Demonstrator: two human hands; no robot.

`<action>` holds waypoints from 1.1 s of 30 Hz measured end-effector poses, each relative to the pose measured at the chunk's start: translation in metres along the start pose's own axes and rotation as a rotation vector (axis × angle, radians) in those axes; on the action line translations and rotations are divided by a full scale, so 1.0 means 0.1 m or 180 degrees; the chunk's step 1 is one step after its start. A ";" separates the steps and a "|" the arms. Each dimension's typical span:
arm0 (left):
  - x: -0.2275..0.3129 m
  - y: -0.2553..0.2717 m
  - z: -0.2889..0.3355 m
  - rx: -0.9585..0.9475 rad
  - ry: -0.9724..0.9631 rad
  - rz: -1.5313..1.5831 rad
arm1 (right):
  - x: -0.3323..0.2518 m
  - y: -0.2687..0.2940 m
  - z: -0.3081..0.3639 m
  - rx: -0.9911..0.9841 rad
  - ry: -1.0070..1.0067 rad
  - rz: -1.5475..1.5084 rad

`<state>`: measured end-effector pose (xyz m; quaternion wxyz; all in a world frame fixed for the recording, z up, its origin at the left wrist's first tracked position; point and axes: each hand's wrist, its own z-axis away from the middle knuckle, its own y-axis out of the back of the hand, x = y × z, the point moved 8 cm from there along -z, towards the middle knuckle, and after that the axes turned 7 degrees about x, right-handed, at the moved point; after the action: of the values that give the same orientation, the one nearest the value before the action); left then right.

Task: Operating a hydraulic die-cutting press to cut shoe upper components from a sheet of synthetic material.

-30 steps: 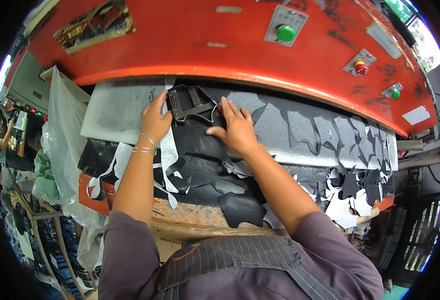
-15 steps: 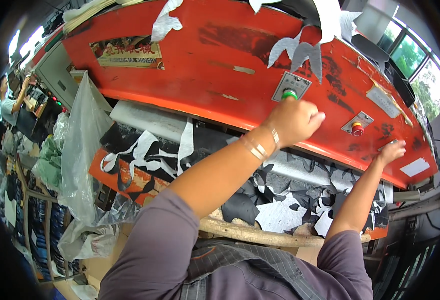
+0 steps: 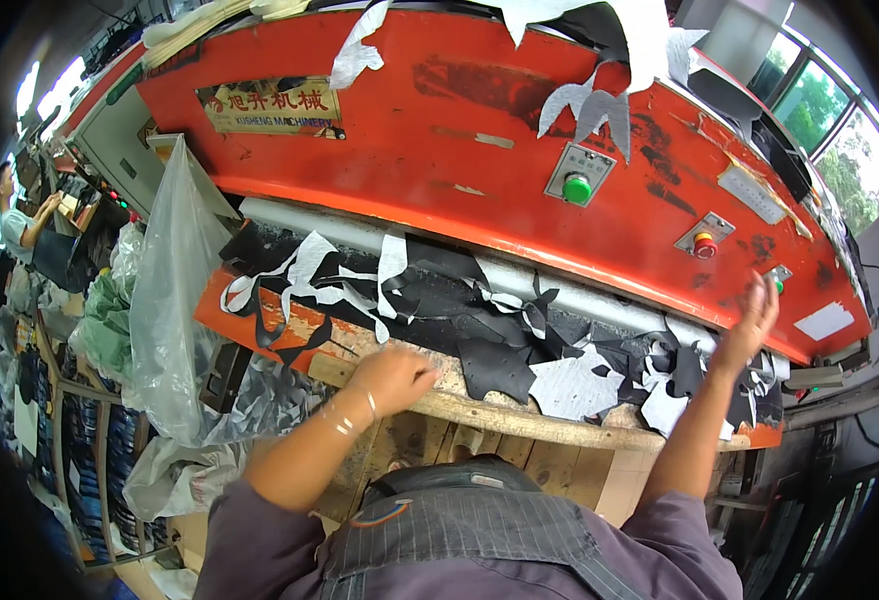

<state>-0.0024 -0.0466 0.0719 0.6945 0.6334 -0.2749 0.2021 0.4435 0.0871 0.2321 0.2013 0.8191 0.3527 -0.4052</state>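
My left hand (image 3: 392, 381), fingers curled in and nothing visible in it, hovers at the wooden front rail (image 3: 500, 415) of the machine bed; whether it touches the rail I cannot tell. My right hand (image 3: 752, 322) is raised with fingers stretched out, close to a small green button (image 3: 780, 285) at the right end of the red machine beam (image 3: 410, 150). On the bed lie black and white sheet offcuts, among them a white piece (image 3: 577, 386) and a black piece (image 3: 495, 370). A large green push button (image 3: 577, 188) and a red knob (image 3: 705, 246) sit on the beam.
White and grey scraps (image 3: 605, 110) hang over the beam's top. At the left stand a clear plastic bag (image 3: 175, 300), a grey cabinet (image 3: 120, 150) and racks of dark goods (image 3: 80, 470). Another person (image 3: 22, 225) works at the far left. Windows (image 3: 820, 110) are at the right.
My left hand has left the large green button and come down and left to the wooden rail. My right hand has shifted slightly left, its fingers now stretched upward. The view has tilted a little.
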 end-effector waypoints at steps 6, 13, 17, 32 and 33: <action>-0.02 0.03 0.38 0.0865 -0.0080 -0.0663 | -0.73 -1.87 2.23 -0.2817 -0.0470 -0.0013; -0.29 -0.21 0.12 0.0614 -0.0082 -0.0447 | -0.86 -2.45 3.12 -0.4416 0.0815 -0.0113; -0.39 -0.08 -0.16 0.0222 -0.0526 -0.0160 | -0.04 -3.04 2.64 -0.3891 0.0968 0.0754; -0.94 -0.09 -1.20 0.1177 -0.0572 -0.0766 | 0.73 -3.89 2.48 -0.3903 0.0752 0.0740; -0.94 -0.04 -1.21 0.1223 -0.0562 -0.0661 | 0.83 -3.72 2.43 -0.3735 0.0361 0.0651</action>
<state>-0.0567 0.0795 0.0030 0.5515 0.7941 -0.2245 0.1221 0.0760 0.2210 0.0052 0.6389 0.6212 0.4471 -0.0769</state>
